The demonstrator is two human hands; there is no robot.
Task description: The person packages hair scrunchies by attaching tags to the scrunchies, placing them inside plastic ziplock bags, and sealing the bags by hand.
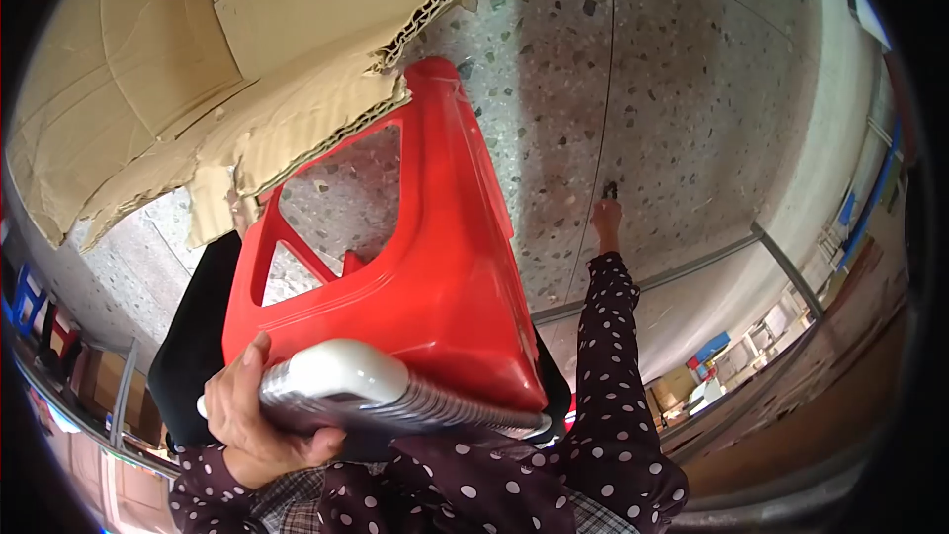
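Observation:
My left hand (262, 420) is closed around the end of a glossy stack of thin pieces (341, 381), with a white rounded top and ribbed edges, close to my body. The stack rests against a red plastic stool (465, 302) that lies tipped over in front of me, with openings in its side. My right arm stretches far forward to the right. My right hand (606, 218) looks closed at its end, with a small dark thing (610, 190) at the fingertips, too small to name.
A large torn sheet of cardboard (148, 49) covers the upper left and overlaps the stool. Beyond lies a speckled terrazzo surface (554, 138) with a thin dark line across it. Grey metal bars (791, 272) stand at the right, with boxes (677, 391) behind.

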